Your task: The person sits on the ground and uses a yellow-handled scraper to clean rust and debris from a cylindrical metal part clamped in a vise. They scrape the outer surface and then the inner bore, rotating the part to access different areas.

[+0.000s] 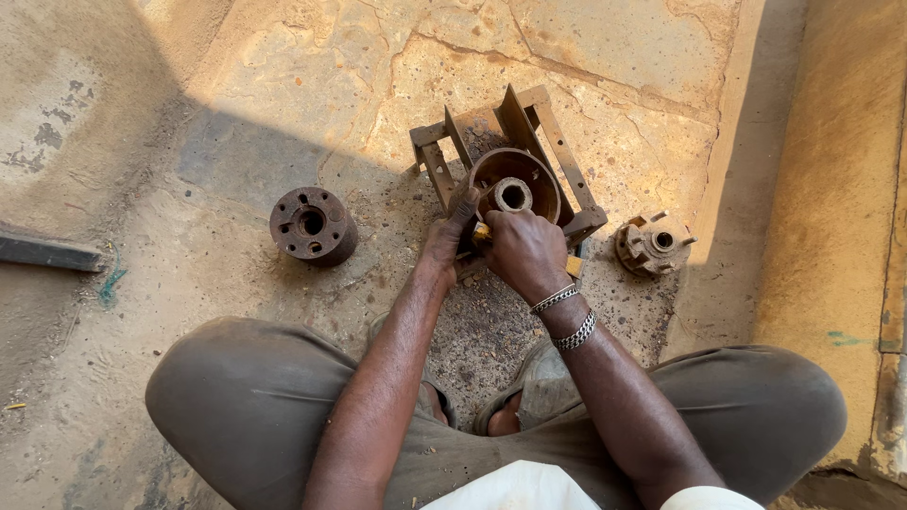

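Knees first: grey dusty trousers (pixel 246 397) spread wide at the bottom edge, person squatting, sandalled feet (pixel 529 397) tucked between them, so both forearms run up the middle and cover part of the work.

Landmark is the rusty metal frame (pixel 557 161), an open box of flat bars and angle pieces sitting on the ground. Inside it sits a round rusty drum (pixel 539 179), cup shaped, with a pale hollow hub in its middle.

Left hand (pixel 449 236) is on the near-left side of the frame, fingers reaching up and pressed to the drum's rim, looks like a steadying grip. Right hand (pixel 524 250) is right at the near edge of the frame, clenched round a yellowish tool (pixel 483 232) whose tip pokes out toward the drum; most of it is hidden in the fist, so can't say what kind. Two metal chain bracelets (pixel 565 316) on that wrist.

Well to the left of the frame: a thick rusty disc (pixel 312 224) with a centre bore and small holes. Just right of the frame: a smaller toothed hub (pixel 654 244), crusty and brown. Far left of the frame, a dark flat bar (pixel 47 251).

Ground is cracked sandy stone (pixel 605 57), gritty with dark filings near the frame, half in shadow. Beyond the hub on the right runs a raised ochre ledge (pixel 831 189).
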